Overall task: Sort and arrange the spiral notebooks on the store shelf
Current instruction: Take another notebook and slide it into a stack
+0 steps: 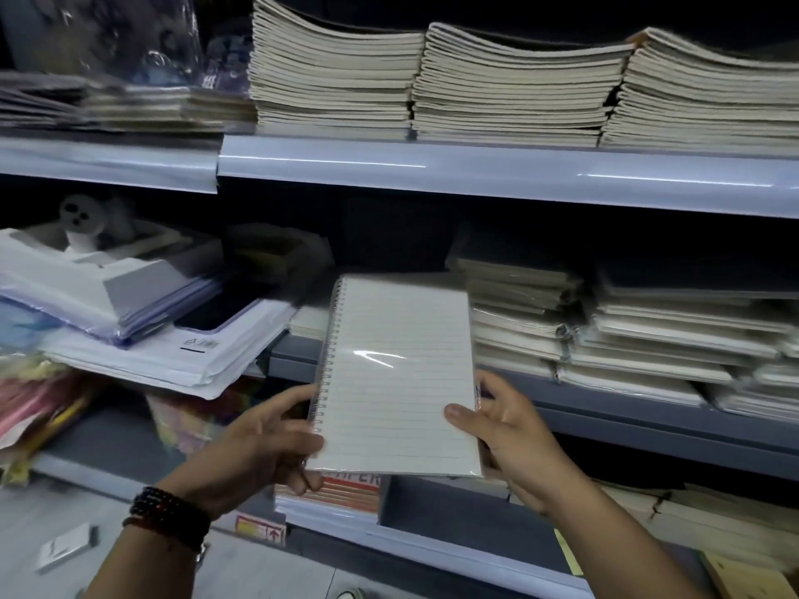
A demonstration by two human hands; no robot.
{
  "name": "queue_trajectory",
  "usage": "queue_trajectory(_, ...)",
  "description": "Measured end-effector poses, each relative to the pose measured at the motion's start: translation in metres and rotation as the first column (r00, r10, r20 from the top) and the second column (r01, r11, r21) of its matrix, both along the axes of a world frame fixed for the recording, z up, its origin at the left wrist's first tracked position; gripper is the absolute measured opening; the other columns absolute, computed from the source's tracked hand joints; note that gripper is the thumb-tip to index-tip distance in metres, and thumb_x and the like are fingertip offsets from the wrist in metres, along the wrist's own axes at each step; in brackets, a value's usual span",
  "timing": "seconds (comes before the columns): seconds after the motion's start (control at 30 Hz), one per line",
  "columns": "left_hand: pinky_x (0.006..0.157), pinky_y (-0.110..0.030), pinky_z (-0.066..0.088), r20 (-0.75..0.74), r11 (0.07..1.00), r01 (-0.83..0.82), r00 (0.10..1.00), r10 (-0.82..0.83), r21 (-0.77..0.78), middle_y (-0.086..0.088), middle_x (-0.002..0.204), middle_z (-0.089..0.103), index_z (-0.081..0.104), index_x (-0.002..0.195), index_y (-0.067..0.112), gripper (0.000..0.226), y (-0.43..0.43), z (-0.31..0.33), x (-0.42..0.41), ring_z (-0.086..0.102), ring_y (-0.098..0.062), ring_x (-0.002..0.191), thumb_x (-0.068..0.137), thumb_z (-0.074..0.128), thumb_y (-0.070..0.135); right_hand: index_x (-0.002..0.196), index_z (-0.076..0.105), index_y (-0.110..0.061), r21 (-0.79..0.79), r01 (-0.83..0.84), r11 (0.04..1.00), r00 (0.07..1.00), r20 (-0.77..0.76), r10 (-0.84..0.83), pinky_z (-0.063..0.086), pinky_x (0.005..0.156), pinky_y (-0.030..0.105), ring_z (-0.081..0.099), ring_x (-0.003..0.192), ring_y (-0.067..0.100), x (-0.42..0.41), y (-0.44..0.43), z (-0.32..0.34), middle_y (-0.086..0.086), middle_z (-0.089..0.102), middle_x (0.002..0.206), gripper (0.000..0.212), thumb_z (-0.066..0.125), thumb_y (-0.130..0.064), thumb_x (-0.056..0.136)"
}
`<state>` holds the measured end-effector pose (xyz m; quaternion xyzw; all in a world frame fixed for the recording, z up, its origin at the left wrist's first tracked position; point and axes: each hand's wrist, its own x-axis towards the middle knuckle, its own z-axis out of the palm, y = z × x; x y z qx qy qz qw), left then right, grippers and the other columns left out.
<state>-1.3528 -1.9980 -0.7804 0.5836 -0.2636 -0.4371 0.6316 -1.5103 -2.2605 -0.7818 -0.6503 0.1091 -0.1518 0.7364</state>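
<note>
A lined spiral notebook [397, 373] in clear wrap is held in front of the middle shelf [605, 408], its wire binding on the left. My left hand [268, 443] grips its lower left edge by the spiral. My right hand [514, 438] holds the lower right edge, thumb on the cover. Stacks of wrapped spiral notebooks [605, 335] lie on the middle shelf just to the right of it.
The top shelf [475, 170] carries three tall piles of cream notebooks [510, 88]. At the left lie white paper packs [142, 352] and a grey box [112, 270]. Below the held notebook sit orange-striped pads [341, 490]. Loose colourful packets [34, 404] crowd the lower left.
</note>
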Motion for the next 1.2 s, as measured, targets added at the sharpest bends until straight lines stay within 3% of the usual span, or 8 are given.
queue_trajectory(0.17,0.047,-0.029,0.043,0.044,0.976,-0.209,0.976,0.211,-0.057,-0.028,0.108,0.068,0.061,0.135,0.022,0.056,0.019,-0.007,0.009,0.052,-0.028,0.061,0.085,0.064,-0.003,0.131,0.057,-0.018,0.009,-0.054,0.999,0.998,-0.031,0.054,0.058,0.088,0.050,0.072,0.104,0.031,0.037,0.021,-0.004,0.012,0.075,0.111,0.040,0.064,-0.005,0.094)
queue_trajectory(0.37,0.043,-0.021,0.043,-0.016,0.905,-0.417,0.909,0.417,-0.086,-0.018,0.090,0.069,0.073,0.120,0.013,0.044,0.015,-0.011,0.023,0.048,-0.018,0.053,0.087,0.051,-0.005,0.124,0.059,-0.011,0.136,0.018,0.991,0.994,-0.106,-0.003,0.055,0.049,0.034,0.074,0.080,0.031,0.075,0.037,-0.004,0.012,0.076,0.103,0.028,0.064,-0.010,0.096)
queue_trajectory(0.53,0.054,-0.021,0.049,-0.142,0.783,-0.617,0.784,0.604,-0.078,-0.016,0.089,0.065,0.071,0.113,-0.004,0.031,0.004,-0.022,0.042,0.053,-0.015,0.062,0.084,0.068,0.007,0.115,0.059,-0.017,0.165,0.157,0.974,0.984,-0.107,-0.141,0.061,0.071,0.043,0.075,0.078,0.033,0.089,0.042,-0.010,0.005,0.078,0.096,0.028,0.068,-0.004,0.092)
queue_trajectory(0.7,0.075,-0.024,0.059,-0.175,0.598,-0.788,0.616,0.768,-0.149,-0.013,0.098,0.077,0.073,0.107,-0.002,0.022,-0.013,-0.018,0.046,0.075,-0.018,0.086,0.085,0.073,0.003,0.118,0.061,-0.028,-0.079,0.208,0.975,0.975,-0.062,-0.214,0.053,0.078,0.018,0.071,0.096,0.008,0.099,0.040,-0.010,-0.009,0.073,0.109,0.044,0.082,-0.017,0.081)
queue_trajectory(0.8,0.089,-0.030,0.054,-0.158,0.526,-0.829,0.554,0.817,-0.187,-0.007,0.101,0.078,0.073,0.110,0.001,0.026,-0.027,-0.012,0.044,0.074,-0.017,0.099,0.084,0.074,0.003,0.133,0.058,-0.024,-0.262,0.175,0.949,0.975,-0.086,-0.204,0.052,0.100,0.028,0.062,0.115,0.007,0.112,0.037,-0.014,-0.007,0.061,0.130,0.066,0.088,-0.022,0.074)
queue_trajectory(0.9,0.093,-0.032,0.053,-0.116,0.493,-0.839,0.527,0.842,-0.229,-0.005,0.108,0.077,0.073,0.116,0.009,0.033,-0.041,-0.008,0.049,0.073,-0.015,0.104,0.084,0.076,0.007,0.140,0.055,-0.022,-0.494,0.202,0.846,0.966,-0.042,-0.256,0.037,0.115,0.029,0.046,0.132,0.007,0.127,0.035,-0.012,-0.011,0.045,0.142,0.061,0.080,-0.025,0.084)
queue_trajectory(1.07,0.082,-0.029,0.054,-0.026,0.523,-0.818,0.544,0.839,-0.240,-0.001,0.120,0.073,0.063,0.133,0.020,0.042,-0.060,-0.011,0.066,0.072,-0.020,0.105,0.092,0.068,0.011,0.146,0.050,-0.025,-0.728,0.220,0.649,0.957,0.030,-0.290,0.018,0.111,0.017,0.023,0.141,0.007,0.150,0.021,-0.016,-0.008,0.039,0.151,0.046,0.058,-0.027,0.100)
queue_trajectory(1.2,0.091,-0.033,0.052,0.195,0.625,-0.763,0.597,0.779,-0.162,0.005,0.101,0.078,0.053,0.142,0.032,0.052,-0.073,-0.016,0.079,0.071,-0.010,0.095,0.094,0.067,0.018,0.150,0.044,-0.019,-0.866,0.177,0.467,0.947,0.020,-0.320,0.029,0.115,0.030,0.032,0.129,0.019,0.168,0.013,-0.022,-0.003,0.051,0.138,0.051,0.048,-0.039,0.103)
